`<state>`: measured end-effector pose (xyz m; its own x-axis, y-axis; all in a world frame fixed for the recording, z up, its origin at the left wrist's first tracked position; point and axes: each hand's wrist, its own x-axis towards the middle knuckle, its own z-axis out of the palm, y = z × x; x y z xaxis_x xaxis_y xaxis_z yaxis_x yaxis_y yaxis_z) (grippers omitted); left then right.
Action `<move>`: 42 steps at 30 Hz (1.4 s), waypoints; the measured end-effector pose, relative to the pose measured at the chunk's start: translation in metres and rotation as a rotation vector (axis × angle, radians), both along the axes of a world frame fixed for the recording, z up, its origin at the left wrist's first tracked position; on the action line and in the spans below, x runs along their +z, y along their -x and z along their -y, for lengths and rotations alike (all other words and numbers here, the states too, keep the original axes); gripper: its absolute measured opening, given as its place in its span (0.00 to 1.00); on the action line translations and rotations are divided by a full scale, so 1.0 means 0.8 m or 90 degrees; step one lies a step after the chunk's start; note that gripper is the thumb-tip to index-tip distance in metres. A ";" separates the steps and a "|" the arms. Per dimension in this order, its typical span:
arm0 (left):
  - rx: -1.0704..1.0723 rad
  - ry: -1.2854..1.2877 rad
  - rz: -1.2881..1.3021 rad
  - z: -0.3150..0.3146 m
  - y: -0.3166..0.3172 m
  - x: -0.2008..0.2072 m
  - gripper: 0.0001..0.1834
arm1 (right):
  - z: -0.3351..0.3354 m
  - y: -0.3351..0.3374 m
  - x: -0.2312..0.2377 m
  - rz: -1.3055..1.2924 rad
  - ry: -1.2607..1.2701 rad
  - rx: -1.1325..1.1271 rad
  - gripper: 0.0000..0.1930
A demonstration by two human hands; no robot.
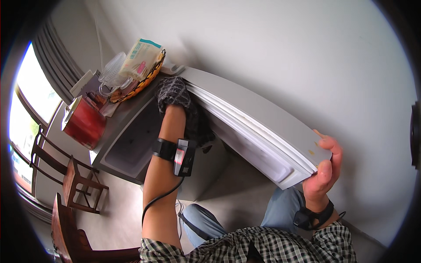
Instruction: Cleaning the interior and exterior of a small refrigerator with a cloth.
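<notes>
A small grey refrigerator (115, 118) stands in front of me with its door (258, 107) swung out to the right. My left hand (176, 108) reaches to the hinge side, wrapped in a dark grey checked cloth (172, 91) that hides its fingers. Part of the cloth hangs down between the door and the body. At the door's free corner, my right hand (326, 164) grips the edge, thumb and fingers on opposite faces. Ridged white lining and a gasket (250, 118) run along the door's inner side. Small yellowish marks show on its outer face near my right fingers.
On the refrigerator's top are a wicker basket (153, 75) with a packet (141, 57) and clear plastic items, plus a red canister (85, 125). Wooden chairs (72, 175) stand at the left by a window. A pale wall (307, 52) rises behind the door.
</notes>
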<state>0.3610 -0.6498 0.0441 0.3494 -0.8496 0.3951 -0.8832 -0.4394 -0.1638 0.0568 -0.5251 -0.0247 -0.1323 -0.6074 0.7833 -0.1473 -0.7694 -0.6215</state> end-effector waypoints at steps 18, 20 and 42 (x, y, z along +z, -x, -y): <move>-0.115 0.092 0.274 -0.090 0.102 -0.028 0.12 | -0.011 -0.003 0.010 -0.013 -0.015 -0.005 0.17; -0.203 0.227 0.162 -0.102 0.034 -0.061 0.14 | -0.017 -0.013 0.019 0.001 0.020 0.047 0.17; -0.663 0.143 -0.368 -0.118 0.037 -0.051 0.19 | -0.005 -0.005 0.007 0.053 -0.046 -0.030 0.17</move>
<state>0.3315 -0.5553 0.0036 -0.2878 -0.7613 0.5810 -0.7481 0.5575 0.3600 0.0612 -0.5210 -0.0194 -0.2241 -0.6535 0.7230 -0.1276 -0.7158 -0.6865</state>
